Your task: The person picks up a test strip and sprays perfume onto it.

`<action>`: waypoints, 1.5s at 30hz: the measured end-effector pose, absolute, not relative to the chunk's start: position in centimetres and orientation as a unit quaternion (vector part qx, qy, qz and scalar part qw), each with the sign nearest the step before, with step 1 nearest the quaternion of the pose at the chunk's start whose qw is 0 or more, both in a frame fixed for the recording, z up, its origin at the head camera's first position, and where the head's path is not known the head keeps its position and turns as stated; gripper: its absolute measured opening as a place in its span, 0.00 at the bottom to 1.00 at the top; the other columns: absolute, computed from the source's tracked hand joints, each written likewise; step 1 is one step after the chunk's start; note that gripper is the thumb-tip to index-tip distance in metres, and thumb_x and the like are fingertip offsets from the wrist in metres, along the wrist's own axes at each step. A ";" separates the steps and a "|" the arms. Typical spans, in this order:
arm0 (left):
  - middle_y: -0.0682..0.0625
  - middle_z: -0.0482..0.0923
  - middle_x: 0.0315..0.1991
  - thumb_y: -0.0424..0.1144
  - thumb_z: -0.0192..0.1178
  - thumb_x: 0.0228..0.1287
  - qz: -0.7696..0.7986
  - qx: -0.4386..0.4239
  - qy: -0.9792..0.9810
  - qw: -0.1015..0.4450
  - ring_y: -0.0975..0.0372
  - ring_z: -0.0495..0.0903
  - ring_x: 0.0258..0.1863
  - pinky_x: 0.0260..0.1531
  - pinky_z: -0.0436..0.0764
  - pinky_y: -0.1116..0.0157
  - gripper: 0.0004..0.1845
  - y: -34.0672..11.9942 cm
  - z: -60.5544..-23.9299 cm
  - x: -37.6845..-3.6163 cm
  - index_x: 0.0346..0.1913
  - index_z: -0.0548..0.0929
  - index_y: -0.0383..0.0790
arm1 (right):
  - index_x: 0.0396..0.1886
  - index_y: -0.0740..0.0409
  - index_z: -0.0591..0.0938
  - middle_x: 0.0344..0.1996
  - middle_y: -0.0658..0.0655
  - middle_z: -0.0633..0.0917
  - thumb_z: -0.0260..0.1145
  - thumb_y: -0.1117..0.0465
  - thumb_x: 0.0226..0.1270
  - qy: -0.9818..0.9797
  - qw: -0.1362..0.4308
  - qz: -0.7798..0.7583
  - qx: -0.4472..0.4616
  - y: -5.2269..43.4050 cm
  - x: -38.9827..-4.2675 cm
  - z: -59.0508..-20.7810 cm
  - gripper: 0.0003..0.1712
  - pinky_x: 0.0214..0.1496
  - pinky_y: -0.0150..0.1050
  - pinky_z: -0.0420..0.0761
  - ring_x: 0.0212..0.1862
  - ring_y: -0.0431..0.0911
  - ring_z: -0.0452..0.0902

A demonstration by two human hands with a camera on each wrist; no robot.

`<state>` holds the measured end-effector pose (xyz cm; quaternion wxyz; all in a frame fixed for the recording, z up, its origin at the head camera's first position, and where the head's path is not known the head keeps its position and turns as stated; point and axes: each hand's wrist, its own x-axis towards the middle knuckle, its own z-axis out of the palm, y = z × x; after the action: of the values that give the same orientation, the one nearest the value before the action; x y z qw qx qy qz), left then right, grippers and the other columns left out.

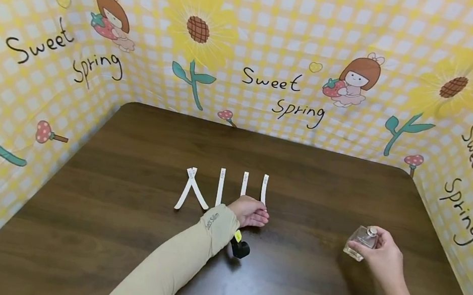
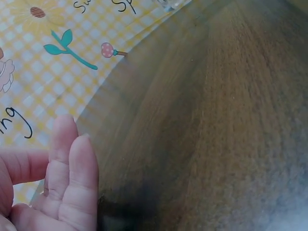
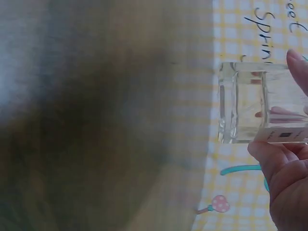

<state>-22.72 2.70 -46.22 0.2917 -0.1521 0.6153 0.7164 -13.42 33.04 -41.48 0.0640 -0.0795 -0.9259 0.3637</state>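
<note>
My left hand (image 1: 251, 212) pinches the lower end of the rightmost white perfume test strip (image 1: 264, 188), with the thumb and index fingertip together. That strip curves slightly. In the left wrist view, two fingers (image 2: 79, 178) stand in front of the thumb and hide the pinch. My right hand (image 1: 386, 259) grips a clear glass perfume bottle (image 1: 360, 243) between thumb and fingers, tilted above the table on the right. Its silver neck sits close to my fingers. Pale liquid and a small label show through the bottle (image 3: 248, 103) in the right wrist view.
Left of the held strip lie two straight strips, a nearer one (image 1: 245, 183) and another (image 1: 220, 186). Farther left, two strips (image 1: 193, 189) meet at the top in an inverted V. The dark wooden table (image 1: 114, 226) is bordered by yellow checked cloth (image 1: 277, 31).
</note>
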 end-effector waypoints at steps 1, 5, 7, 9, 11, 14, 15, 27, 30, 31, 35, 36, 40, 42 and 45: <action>0.45 0.79 0.22 0.28 0.52 0.67 0.716 -0.149 0.616 0.292 0.62 0.79 0.20 0.34 0.84 0.63 0.07 2.6 -46.0 -22.6 0.36 0.78 0.26 | 0.50 0.71 0.71 0.36 0.65 0.83 0.78 0.59 0.50 -0.928 0.059 0.360 -0.077 33.0 -13.4 -41.7 0.34 0.29 0.27 0.73 0.30 0.32 0.72; 0.48 0.76 0.18 0.28 0.49 0.68 0.714 -0.134 0.613 0.309 0.64 0.77 0.16 0.24 0.81 0.69 0.07 2.5 -44.9 -21.9 0.35 0.76 0.26 | 0.49 0.72 0.72 0.35 0.65 0.83 0.79 0.59 0.48 -0.939 0.051 0.335 -0.063 33.0 -13.2 -42.3 0.34 0.31 0.32 0.73 0.33 0.42 0.76; 0.48 0.77 0.18 0.28 0.49 0.69 0.713 -0.127 0.613 0.316 0.64 0.77 0.16 0.23 0.81 0.69 0.08 2.5 -44.8 -21.8 0.36 0.76 0.26 | 0.49 0.72 0.72 0.35 0.66 0.83 0.79 0.59 0.47 -0.942 0.050 0.326 -0.056 33.0 -13.2 -42.5 0.34 0.31 0.33 0.74 0.34 0.45 0.77; 0.48 0.77 0.18 0.29 0.49 0.69 0.711 -0.126 0.614 0.319 0.64 0.77 0.15 0.23 0.81 0.69 0.08 2.5 -44.5 -21.8 0.36 0.76 0.26 | 0.49 0.72 0.72 0.35 0.66 0.83 0.79 0.59 0.47 -0.943 0.048 0.326 -0.052 33.0 -13.3 -42.7 0.34 0.32 0.34 0.74 0.34 0.46 0.77; 0.47 0.77 0.19 0.30 0.49 0.69 0.706 -0.129 0.620 0.317 0.63 0.77 0.16 0.24 0.82 0.68 0.08 2.4 -44.6 -21.8 0.36 0.76 0.27 | 0.49 0.71 0.72 0.35 0.65 0.83 0.79 0.59 0.47 -0.941 0.044 0.330 -0.052 32.9 -13.5 -42.9 0.34 0.32 0.33 0.74 0.34 0.46 0.77; 0.46 0.78 0.20 0.31 0.49 0.69 0.700 -0.136 0.626 0.315 0.63 0.78 0.16 0.23 0.81 0.69 0.08 2.1 -44.7 -21.9 0.33 0.75 0.30 | 0.50 0.71 0.71 0.36 0.65 0.83 0.78 0.58 0.48 -0.938 0.032 0.340 -0.058 32.6 -13.7 -43.0 0.35 0.33 0.34 0.74 0.34 0.45 0.76; 0.46 0.78 0.20 0.31 0.49 0.69 0.700 -0.137 0.627 0.315 0.63 0.78 0.16 0.22 0.81 0.69 0.08 2.0 -44.7 -21.9 0.33 0.74 0.31 | 0.50 0.72 0.71 0.36 0.66 0.83 0.78 0.58 0.48 -0.938 0.030 0.341 -0.061 32.6 -13.8 -43.0 0.35 0.33 0.34 0.74 0.35 0.45 0.76; 0.46 0.78 0.18 0.32 0.48 0.67 0.676 -0.133 0.654 0.314 0.64 0.77 0.13 0.19 0.80 0.70 0.08 1.6 -43.6 -21.3 0.36 0.74 0.28 | 0.51 0.73 0.70 0.38 0.69 0.81 0.78 0.61 0.49 -0.940 0.015 0.337 -0.043 32.1 -14.5 -43.2 0.35 0.35 0.39 0.74 0.37 0.52 0.77; 0.47 0.78 0.17 0.32 0.48 0.67 0.663 -0.126 0.668 0.313 0.65 0.76 0.12 0.18 0.80 0.70 0.11 1.5 -43.6 -21.2 0.37 0.77 0.25 | 0.52 0.73 0.70 0.40 0.70 0.81 0.78 0.60 0.49 -0.940 0.008 0.338 -0.041 32.0 -14.7 -43.2 0.36 0.37 0.41 0.74 0.39 0.55 0.77; 0.47 0.77 0.17 0.32 0.48 0.67 0.657 -0.121 0.674 0.314 0.65 0.76 0.12 0.17 0.80 0.70 0.11 1.4 -43.7 -21.2 0.37 0.77 0.25 | 0.52 0.73 0.70 0.40 0.70 0.81 0.78 0.59 0.49 -0.940 0.005 0.339 -0.040 32.0 -14.7 -43.1 0.36 0.37 0.41 0.74 0.40 0.56 0.77; 0.45 0.78 0.18 0.34 0.50 0.68 0.612 -0.077 0.719 0.319 0.64 0.76 0.12 0.15 0.79 0.70 0.10 0.6 -43.8 -21.2 0.41 0.76 0.27 | 0.53 0.71 0.70 0.41 0.70 0.81 0.78 0.58 0.49 -0.940 0.000 0.338 -0.037 32.1 -14.8 -43.0 0.37 0.38 0.42 0.74 0.42 0.57 0.77; 0.45 0.79 0.18 0.34 0.51 0.68 0.597 -0.058 0.733 0.321 0.64 0.76 0.12 0.14 0.79 0.70 0.10 0.5 -43.8 -21.2 0.42 0.75 0.27 | 0.53 0.70 0.71 0.41 0.70 0.81 0.78 0.58 0.49 -0.941 0.003 0.337 -0.039 32.3 -14.7 -43.1 0.36 0.38 0.42 0.74 0.41 0.57 0.77; 0.43 0.80 0.21 0.36 0.54 0.68 0.544 0.019 0.785 0.296 0.63 0.76 0.12 0.15 0.80 0.68 0.14 -1.0 -42.9 -21.2 0.47 0.77 0.27 | 0.55 0.70 0.70 0.42 0.71 0.80 0.77 0.57 0.50 -0.939 0.011 0.342 -0.036 33.0 -14.2 -43.1 0.37 0.37 0.37 0.74 0.40 0.52 0.77; 0.44 0.81 0.23 0.36 0.54 0.68 0.517 0.056 0.810 0.271 0.64 0.76 0.12 0.17 0.81 0.66 0.14 -2.2 -42.3 -21.2 0.48 0.79 0.28 | 0.58 0.72 0.67 0.46 0.74 0.78 0.76 0.59 0.53 -0.930 0.008 0.366 -0.034 33.3 -13.9 -43.0 0.39 0.38 0.29 0.74 0.44 0.49 0.77; 0.43 0.82 0.26 0.36 0.55 0.68 0.482 0.098 0.839 0.232 0.63 0.76 0.13 0.21 0.83 0.61 0.13 -4.7 -41.4 -21.2 0.49 0.80 0.30 | 0.64 0.73 0.61 0.52 0.78 0.74 0.73 0.64 0.56 -0.912 0.007 0.410 -0.025 34.0 -13.4 -42.8 0.42 0.38 0.18 0.71 0.47 0.39 0.75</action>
<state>-21.19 -4.65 -41.42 0.2315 0.0980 0.8392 0.4822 -13.44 33.99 -42.84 0.0071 -0.0249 -0.9116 0.4102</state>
